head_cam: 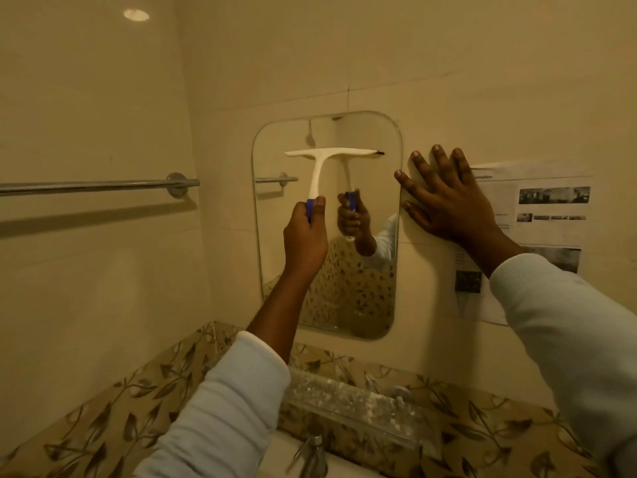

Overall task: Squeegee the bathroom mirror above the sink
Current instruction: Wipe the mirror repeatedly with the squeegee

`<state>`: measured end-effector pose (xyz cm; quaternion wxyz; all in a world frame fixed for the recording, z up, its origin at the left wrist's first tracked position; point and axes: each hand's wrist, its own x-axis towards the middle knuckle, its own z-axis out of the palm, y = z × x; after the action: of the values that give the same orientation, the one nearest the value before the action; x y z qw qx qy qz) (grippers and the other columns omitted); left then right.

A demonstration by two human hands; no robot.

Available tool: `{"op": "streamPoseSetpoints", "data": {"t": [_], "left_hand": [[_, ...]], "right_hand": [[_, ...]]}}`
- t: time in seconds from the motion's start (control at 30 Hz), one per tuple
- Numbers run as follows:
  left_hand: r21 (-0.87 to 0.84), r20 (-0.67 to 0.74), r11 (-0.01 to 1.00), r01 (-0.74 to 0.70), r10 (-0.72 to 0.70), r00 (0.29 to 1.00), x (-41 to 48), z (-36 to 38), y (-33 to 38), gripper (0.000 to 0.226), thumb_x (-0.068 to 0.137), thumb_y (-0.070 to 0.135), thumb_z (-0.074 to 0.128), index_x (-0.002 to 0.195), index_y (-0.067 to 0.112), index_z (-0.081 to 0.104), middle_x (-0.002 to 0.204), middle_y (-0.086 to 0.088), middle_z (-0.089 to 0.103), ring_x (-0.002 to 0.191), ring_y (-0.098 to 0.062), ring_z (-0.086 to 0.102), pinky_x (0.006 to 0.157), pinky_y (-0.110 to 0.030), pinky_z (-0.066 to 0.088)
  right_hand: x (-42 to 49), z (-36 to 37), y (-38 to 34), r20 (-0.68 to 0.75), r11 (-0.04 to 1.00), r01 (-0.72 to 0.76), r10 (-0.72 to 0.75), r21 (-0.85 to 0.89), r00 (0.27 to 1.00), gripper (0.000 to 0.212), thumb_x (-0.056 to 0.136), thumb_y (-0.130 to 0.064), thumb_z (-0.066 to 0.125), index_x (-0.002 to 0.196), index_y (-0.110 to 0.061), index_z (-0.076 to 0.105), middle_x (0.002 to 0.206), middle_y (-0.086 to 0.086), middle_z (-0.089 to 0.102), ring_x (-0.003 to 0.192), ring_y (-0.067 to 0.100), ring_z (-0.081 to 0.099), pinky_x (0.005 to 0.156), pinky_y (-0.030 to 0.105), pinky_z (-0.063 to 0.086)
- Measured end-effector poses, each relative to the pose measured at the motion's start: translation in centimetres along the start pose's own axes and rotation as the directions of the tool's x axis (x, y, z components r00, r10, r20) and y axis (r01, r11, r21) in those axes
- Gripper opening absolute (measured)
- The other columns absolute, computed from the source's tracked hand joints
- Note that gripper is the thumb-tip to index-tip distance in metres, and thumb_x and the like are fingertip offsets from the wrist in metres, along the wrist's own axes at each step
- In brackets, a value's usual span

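A frameless mirror [375, 291] with rounded corners hangs on the tiled wall above the sink. My left hand [305, 236] grips the blue handle of a white squeegee [319, 167], whose blade lies level against the upper part of the glass. The mirror reflects the squeegee and the hand. My right hand [448, 198] lies flat with spread fingers on the wall just right of the mirror's edge.
A chrome towel bar [100, 185] runs along the left wall. A printed paper sheet [544, 215] is stuck to the wall right of the mirror. Below are a clear glass shelf [348, 405], a leaf-patterned tile band [138, 401] and a chrome tap [315, 453].
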<state>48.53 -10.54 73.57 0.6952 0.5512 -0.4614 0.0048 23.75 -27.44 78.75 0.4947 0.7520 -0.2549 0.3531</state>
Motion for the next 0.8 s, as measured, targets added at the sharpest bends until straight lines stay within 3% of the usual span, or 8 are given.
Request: {"op": "streamPoseSetpoints", "data": {"t": [0.2,0.4,0.5,0.63,0.8], "left_hand": [[-0.017,0.057,0.997,0.073,-0.072,0.996,-1.3,1.4,-2.4,0.039,0.104,0.057,0.045,0.107,0.020,0.057,0.085,-0.002,0.064,0.072,-0.016,0.062,0.070,-0.040,0.059],[0.014,0.064,0.998,0.062,-0.063,0.996,-3.8,1.5,-5.3,0.038,0.104,0.056,0.045,0.112,0.021,0.057,0.084,0.002,0.065,0.068,-0.010,0.062,0.061,-0.024,0.047],[0.024,0.071,0.997,0.071,-0.073,0.995,-5.0,1.7,-6.7,0.045,0.104,0.057,0.044,0.122,0.018,0.057,0.081,0.009,0.061,0.069,-0.007,0.061,0.062,-0.023,0.047],[0.022,0.086,0.999,0.049,-0.051,0.995,-6.8,1.5,-8.2,0.035,0.105,0.055,0.045,0.108,0.023,0.057,0.074,0.011,0.059,0.061,0.002,0.060,0.054,-0.010,0.044],[0.043,0.112,0.997,0.067,-0.072,0.991,-8.9,1.2,-10.4,0.030,0.104,0.055,0.046,0.105,0.027,0.056,0.076,0.007,0.061,0.063,0.002,0.061,0.054,-0.011,0.045]], "right_hand": [[0.2,0.4,0.1,-0.017,1.000,0.002,-0.002,0.005,1.000,0.071,0.108,-0.061,0.023,0.169,-0.029,0.008,0.175,0.018,0.014,0.161,0.047,0.008,0.129,0.063,0.005],[0.1,0.4,0.0,-0.013,1.000,0.000,0.000,0.008,1.000,0.070,0.108,-0.062,0.023,0.169,-0.030,0.007,0.175,0.017,0.013,0.161,0.046,0.006,0.129,0.064,0.006],[0.0,0.3,0.0,-0.020,1.000,0.001,-0.001,0.019,1.000,0.070,0.108,-0.061,0.023,0.169,-0.030,0.008,0.175,0.018,0.014,0.161,0.047,0.006,0.129,0.064,0.005],[0.1,0.0,-0.2,-0.011,1.000,-0.001,0.001,0.030,1.000,0.069,0.109,-0.061,0.022,0.169,-0.030,0.008,0.175,0.017,0.013,0.161,0.047,0.005,0.129,0.064,0.004],[0.0,-0.3,-0.3,0.000,1.000,-0.007,0.007,0.026,1.000,0.069,0.109,-0.061,0.023,0.169,-0.030,0.009,0.175,0.018,0.014,0.161,0.048,0.006,0.129,0.065,0.005]]}}
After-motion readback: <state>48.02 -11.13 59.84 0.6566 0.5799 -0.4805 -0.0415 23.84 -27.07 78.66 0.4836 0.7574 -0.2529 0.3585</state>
